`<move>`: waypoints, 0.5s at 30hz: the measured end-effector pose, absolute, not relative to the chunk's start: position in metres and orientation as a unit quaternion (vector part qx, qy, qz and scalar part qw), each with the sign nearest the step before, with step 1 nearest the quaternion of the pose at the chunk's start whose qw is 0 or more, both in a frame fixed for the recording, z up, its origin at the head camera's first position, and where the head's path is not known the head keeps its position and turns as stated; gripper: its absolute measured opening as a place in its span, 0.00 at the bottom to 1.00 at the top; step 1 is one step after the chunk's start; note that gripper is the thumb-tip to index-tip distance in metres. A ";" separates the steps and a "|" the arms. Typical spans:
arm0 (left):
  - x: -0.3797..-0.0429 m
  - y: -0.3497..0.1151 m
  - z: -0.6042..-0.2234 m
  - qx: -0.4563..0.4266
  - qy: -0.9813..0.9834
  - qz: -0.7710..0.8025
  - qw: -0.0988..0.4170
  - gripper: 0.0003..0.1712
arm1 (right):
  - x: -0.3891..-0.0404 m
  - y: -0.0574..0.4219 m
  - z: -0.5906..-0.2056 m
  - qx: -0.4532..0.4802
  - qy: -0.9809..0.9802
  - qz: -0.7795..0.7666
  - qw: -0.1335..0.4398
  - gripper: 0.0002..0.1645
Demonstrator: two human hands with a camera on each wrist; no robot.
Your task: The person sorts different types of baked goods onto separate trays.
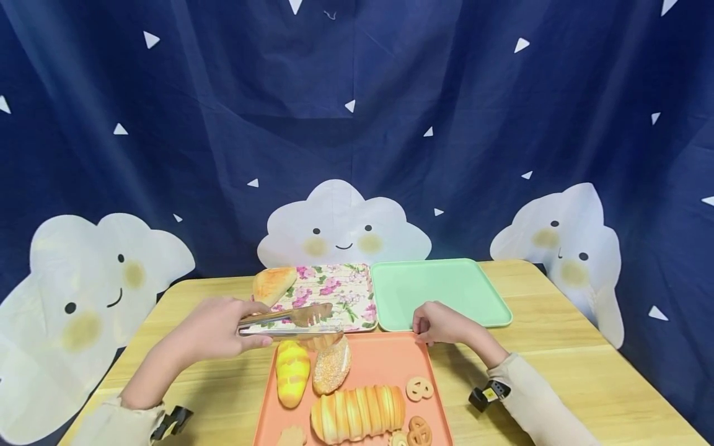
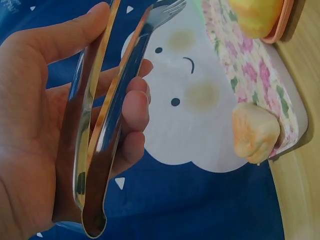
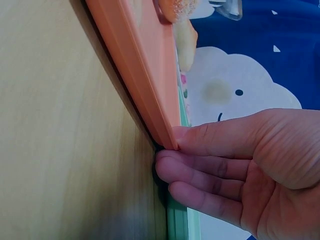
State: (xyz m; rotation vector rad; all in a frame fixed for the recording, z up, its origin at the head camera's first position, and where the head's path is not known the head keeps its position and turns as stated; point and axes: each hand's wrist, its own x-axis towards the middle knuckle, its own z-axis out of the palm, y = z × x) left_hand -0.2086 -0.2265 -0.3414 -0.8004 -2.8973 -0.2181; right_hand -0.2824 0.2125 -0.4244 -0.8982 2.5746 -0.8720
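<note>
On orange tray (image 1: pixel 390 362): loaves, pretzels | floral tray (image 1: pixel 346 291): bun | green tray (image 1: pixel 440 291)

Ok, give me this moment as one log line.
left hand: holds tongs over sesame bun | right hand: fingers grip orange tray corner | green tray: bare
</note>
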 end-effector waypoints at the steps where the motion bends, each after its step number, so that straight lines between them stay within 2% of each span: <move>1: -0.208 -0.225 -0.342 -0.266 -0.960 -0.072 0.058 0.28 | -0.283 0.213 -0.425 -0.311 0.891 -0.301 0.139 0.07; 15: -0.208 -0.214 -0.346 -0.266 -0.961 -0.072 -0.015 0.22 | -0.283 0.212 -0.425 -0.309 0.892 -0.299 0.137 0.06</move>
